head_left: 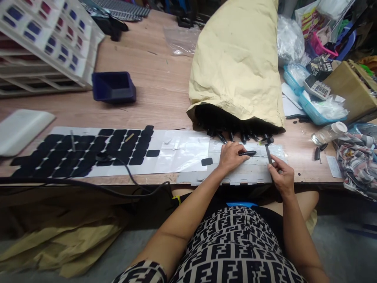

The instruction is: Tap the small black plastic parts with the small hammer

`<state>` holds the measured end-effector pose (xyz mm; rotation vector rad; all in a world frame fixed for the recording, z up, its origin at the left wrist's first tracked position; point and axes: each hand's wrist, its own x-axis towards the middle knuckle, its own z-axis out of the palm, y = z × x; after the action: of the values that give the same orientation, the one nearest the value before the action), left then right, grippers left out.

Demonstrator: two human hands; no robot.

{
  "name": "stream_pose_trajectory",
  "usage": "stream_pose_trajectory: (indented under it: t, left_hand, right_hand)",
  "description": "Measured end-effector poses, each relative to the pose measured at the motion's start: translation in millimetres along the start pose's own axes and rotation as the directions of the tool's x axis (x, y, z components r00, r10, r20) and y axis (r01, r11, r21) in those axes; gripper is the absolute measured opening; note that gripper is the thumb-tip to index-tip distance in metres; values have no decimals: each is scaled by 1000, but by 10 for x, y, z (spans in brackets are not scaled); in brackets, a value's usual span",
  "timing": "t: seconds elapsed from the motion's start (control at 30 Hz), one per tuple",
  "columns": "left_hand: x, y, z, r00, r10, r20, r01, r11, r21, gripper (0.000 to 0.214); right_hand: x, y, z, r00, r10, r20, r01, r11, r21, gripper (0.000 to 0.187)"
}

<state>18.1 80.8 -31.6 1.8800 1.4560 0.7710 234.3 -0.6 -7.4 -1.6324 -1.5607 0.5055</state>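
Note:
My left hand [231, 157] is closed, with fingers pressed on a slim black pen-like piece [247, 153] lying low over the pale work board [250, 175]. In my right hand [281, 175] is a small hammer [269, 155], gripped by its handle. The hammer's dark head points away from me, to the right of the black piece and apart from it. Just beyond both hands, several similar black pieces [231, 136] spill from the mouth of a large tan paper sack [235, 67]. What kind of thing the black pieces are, I cannot tell.
On the left, a white sheet [182, 153] carries rows of black rounded patches [118, 147], with a cable [129, 173] across it. Behind stand a dark blue bin [114, 87] and a white crate [59, 43]. Rightward are a clear jar [328, 133], blue baskets [324, 110] and patterned cloth [356, 161].

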Motion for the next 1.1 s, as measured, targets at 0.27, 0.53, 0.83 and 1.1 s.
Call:
stream_pose_trajectory:
  t: [0.27,0.53,0.83,1.1]
  left_hand:
    - [-402,86,-164,819,490,300,-484,870,-98,17]
    - [-831,162,43,683,571,455,-679,726,109,20]
    - [-255,-112,-419,974,222,41,-224,928,299,34]
    - [94,-401,-740,995,68,-68,-21,841,540,30]
  right_hand:
    - [192,199,24,980,183,-84,-161,963,215,44]
    - [155,150,30,986,166,-26,-159,972,174,43]
    - [127,209,52,989,145,-23,-139,976,168,43]
    - [128,203,50,990,140,-24,-135,979,154,43]
